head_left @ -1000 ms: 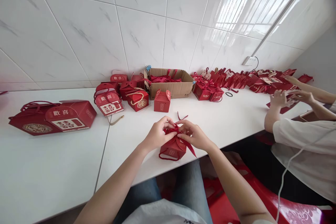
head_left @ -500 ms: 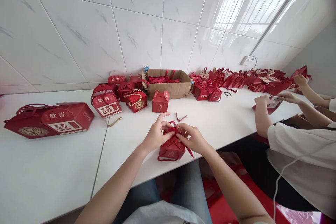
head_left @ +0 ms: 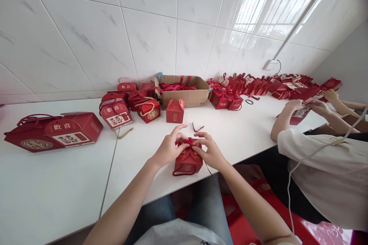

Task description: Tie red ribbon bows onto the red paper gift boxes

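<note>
- Below the table edge, nearest me, are my legs in blue jeans (head_left: 208, 203).
- My left hand (head_left: 170, 146) is closed to a pinch, thumb tip on the red ribbon (head_left: 190, 142), with the forefinger raised clear.
- My right hand (head_left: 211, 152) pinches the same ribbon from the other side, thumb tip close to the left one, the upper fingers loosely curved.
- Between my hands, the red box (head_left: 188, 157) stands upright near the front edge of the white table (head_left: 138, 168); the ribbon is gathered at its top, and a red cord handle (head_left: 184, 174) droops over the side facing me.
- Just past my fingertips lies a thin ribbon scrap (head_left: 195, 131).
- Off to the left, a gold strip (head_left: 125, 133) lies near two large red boxes (head_left: 77, 128).
- Farther back, a small red box (head_left: 175, 113) stands before a cardboard carton (head_left: 188, 100) of ribbons.
- Right of the carton sit bow-tied boxes (head_left: 224, 101).
- At far right, a co-worker's hands (head_left: 317, 108) are at another red box.
- Behind everything is the tiled wall (head_left: 155, 38).
</note>
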Tool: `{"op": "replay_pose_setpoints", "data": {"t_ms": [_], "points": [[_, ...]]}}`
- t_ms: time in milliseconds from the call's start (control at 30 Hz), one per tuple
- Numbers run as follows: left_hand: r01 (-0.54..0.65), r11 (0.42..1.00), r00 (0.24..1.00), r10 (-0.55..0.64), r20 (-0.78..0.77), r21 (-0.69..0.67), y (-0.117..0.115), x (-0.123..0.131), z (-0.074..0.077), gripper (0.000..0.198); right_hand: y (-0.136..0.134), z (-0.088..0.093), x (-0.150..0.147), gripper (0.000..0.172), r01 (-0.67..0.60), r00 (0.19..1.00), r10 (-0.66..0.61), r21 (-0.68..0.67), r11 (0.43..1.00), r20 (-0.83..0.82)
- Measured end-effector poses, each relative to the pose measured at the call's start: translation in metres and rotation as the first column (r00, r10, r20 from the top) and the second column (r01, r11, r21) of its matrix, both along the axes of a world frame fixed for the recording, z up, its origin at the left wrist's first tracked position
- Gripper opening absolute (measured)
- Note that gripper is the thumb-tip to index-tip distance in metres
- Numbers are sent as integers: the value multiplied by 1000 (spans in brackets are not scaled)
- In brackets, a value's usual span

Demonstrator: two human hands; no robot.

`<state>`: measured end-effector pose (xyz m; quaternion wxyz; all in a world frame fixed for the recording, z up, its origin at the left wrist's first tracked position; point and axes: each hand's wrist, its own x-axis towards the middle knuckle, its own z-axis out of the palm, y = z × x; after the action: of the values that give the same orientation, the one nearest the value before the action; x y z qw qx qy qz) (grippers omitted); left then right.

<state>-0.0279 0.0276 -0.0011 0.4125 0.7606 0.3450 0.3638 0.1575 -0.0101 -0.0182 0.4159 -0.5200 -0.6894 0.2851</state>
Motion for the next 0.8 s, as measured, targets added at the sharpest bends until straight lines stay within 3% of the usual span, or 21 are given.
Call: {"op": "replay_pose_setpoints", "data": {"t_ms": [133,333,400,500,633,800], "points": [[3,999,1000,-3,-10,34,2,0,-4,50,0,1,0,14,-69,994,54,-164,984,-92],[-70,997,997,68,38,44,4,8,-14,42,1,-4,-6,26,-132,964,71,-228,965,-258],[-153,980,988,151,27,128,2,8,-15,37,0,-7,-9,29,-127,938,35,-251,960,-344],[-278,914,957,290,1,296,-7,6,-13,15,-2,-10,-11,30,-103,908,-21,-272,957,-419],[-185,930,963,236,-130,317,-23,3,-12,7,-5,-11,-14,28,-60,908,-58,-265,962,-415],[-195,936,951,254,-178,292,-23,5,-16,5,-10,-11,-20,25,10,928,-102,-250,968,-359]]}}
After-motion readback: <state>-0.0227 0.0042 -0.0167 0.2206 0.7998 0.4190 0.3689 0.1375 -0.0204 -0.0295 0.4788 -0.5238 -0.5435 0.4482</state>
